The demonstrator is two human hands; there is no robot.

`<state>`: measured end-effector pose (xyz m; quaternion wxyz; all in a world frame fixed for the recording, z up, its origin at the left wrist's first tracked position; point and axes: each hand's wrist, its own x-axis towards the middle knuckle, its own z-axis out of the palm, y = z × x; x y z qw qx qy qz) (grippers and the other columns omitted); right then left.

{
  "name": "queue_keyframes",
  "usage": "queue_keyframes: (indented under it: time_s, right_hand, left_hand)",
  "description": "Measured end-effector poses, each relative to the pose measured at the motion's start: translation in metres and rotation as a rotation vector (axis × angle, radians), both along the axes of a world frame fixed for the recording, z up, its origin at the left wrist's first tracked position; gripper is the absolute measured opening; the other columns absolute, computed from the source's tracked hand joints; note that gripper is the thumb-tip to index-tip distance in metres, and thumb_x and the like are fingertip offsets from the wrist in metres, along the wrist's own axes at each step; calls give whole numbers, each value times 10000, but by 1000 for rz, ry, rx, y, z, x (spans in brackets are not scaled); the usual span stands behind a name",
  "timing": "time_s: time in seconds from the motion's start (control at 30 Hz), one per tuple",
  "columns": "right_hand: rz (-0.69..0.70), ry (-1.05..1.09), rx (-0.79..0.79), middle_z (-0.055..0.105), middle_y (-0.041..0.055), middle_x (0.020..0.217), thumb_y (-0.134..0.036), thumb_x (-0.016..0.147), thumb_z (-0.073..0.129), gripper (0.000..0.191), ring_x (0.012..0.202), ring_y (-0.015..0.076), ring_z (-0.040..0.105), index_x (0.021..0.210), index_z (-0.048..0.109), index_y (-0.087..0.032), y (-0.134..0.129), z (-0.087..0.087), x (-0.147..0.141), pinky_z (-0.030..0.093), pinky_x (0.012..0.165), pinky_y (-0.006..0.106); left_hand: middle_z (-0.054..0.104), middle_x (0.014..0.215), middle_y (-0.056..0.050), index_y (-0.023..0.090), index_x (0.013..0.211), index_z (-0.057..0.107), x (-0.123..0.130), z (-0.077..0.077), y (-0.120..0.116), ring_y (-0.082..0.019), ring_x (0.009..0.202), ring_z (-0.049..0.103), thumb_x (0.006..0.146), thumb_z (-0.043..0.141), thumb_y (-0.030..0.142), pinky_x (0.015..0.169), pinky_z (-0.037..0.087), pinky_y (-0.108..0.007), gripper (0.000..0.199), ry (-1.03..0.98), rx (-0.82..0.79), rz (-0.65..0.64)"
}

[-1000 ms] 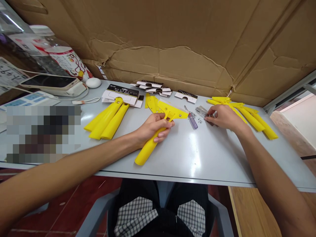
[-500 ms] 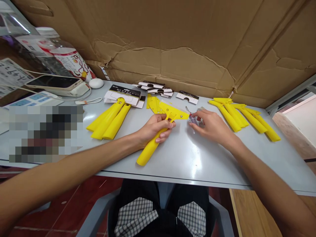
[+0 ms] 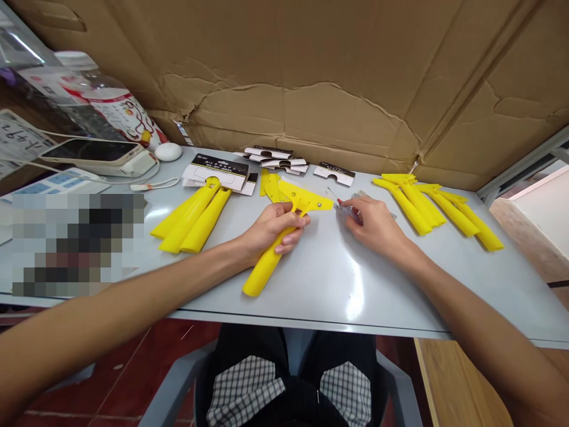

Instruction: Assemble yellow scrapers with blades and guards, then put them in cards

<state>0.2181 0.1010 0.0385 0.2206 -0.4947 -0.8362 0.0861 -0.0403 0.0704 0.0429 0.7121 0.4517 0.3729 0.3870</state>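
Note:
My left hand (image 3: 278, 231) is closed around the handle of a yellow plastic scraper (image 3: 263, 270). Its flat triangular head points up and to the right, with small metal screws set in it. Close to the head's right tip, my right hand (image 3: 376, 222) is bent with thumb and fingers together on what looks like a small screwdriver (image 3: 339, 201), red with a thin metal shaft. Under the fingers, a clear plastic bag with small screws (image 3: 343, 212) lies partly hidden. Loose yellow scraper plates (image 3: 269, 185) lie behind the held scraper.
Yellow handles (image 3: 202, 219) under printed cards (image 3: 217, 169) lie left; more yellow handles (image 3: 411, 204) lie right. Folded cards (image 3: 275, 157) sit at the back, before a cardboard wall (image 3: 288, 71). A phone (image 3: 93, 151), bottle (image 3: 111, 101) and cables stand at left.
My right hand has shifted slightly, and the red part and thin shaft now show more clearly beside the scraper's tip. The view has moved a little; my left hand keeps its grip.

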Motion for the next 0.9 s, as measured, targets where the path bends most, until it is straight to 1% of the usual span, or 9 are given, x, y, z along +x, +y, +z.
queue_keyframes:
  time_s: [0.13, 0.2, 0.27, 0.33, 0.43, 0.5, 0.6, 0.7, 0.9]
  right_hand:
    - [-24, 137, 59, 767, 87, 989, -207, 948, 616, 343, 725, 202, 621, 1251, 774, -183, 2, 7, 3, 514, 775, 402]
    - [-12, 226, 54, 766, 67, 991, -234, 949, 631, 337, 701, 185, 640, 1256, 766, -202, 2, 13, 5, 547, 761, 395]
    - [33, 314, 14, 760, 49, 998, -256, 948, 647, 366, 677, 166, 650, 1299, 746, -219, 0, 21, 8, 573, 723, 373]
    - [114, 365, -30, 753, 38, 1013, -258, 944, 659, 431, 688, 157, 658, 1370, 719, -233, -1, 28, 12, 590, 693, 351]
    - [223, 342, -84, 754, 41, 1052, -211, 933, 647, 487, 763, 162, 679, 1414, 716, -245, -3, 34, 16, 601, 697, 337]
    - [268, 289, -96, 757, 46, 1060, -181, 920, 635, 476, 806, 169, 685, 1378, 747, -244, -4, 36, 17, 597, 710, 334]
    - [312, 214, -80, 754, 40, 1001, -156, 904, 629, 443, 830, 176, 677, 1305, 793, -250, -4, 35, 17, 583, 721, 331]
    - [325, 186, -73, 747, 35, 967, -132, 897, 624, 445, 842, 177, 674, 1284, 810, -249, -3, 34, 16, 572, 720, 324]
    - [305, 206, -84, 743, 44, 1000, -133, 894, 637, 449, 841, 169, 674, 1286, 821, -253, -1, 36, 20, 585, 732, 318]
  left_hand:
    - [461, 448, 79, 186, 767, 567, 0, 4, 1, -35, 306, 308, 767, 785, 249, 310, 244, -160, 227, 0, 13, 26]
    - [463, 451, 79, 184, 754, 568, -1, 6, 2, -31, 307, 309, 754, 790, 246, 311, 247, -159, 231, -9, 18, 41]
    - [470, 456, 78, 183, 740, 569, 0, 7, 2, -29, 305, 313, 734, 794, 241, 307, 246, -161, 233, -21, 19, 69]
    - [477, 460, 76, 178, 738, 579, 0, 7, 3, -29, 302, 320, 721, 795, 241, 303, 245, -163, 226, -30, 17, 104]
    - [474, 455, 74, 175, 731, 581, 0, 5, 4, -32, 298, 332, 723, 794, 249, 303, 244, -165, 226, -30, 12, 138]
    - [468, 451, 75, 183, 721, 563, 0, 5, 4, -33, 299, 337, 719, 799, 244, 305, 242, -165, 244, -29, 13, 150]
    - [467, 453, 77, 189, 726, 549, 1, 5, 4, -33, 300, 338, 715, 799, 238, 307, 238, -166, 254, -26, 18, 153]
    - [471, 457, 78, 185, 741, 558, 1, 6, 4, -33, 301, 336, 713, 786, 237, 308, 238, -167, 236, -24, 16, 155]
    - [475, 461, 83, 190, 749, 551, 1, 9, 4, -31, 302, 330, 697, 773, 226, 308, 238, -169, 230, -15, 14, 186]
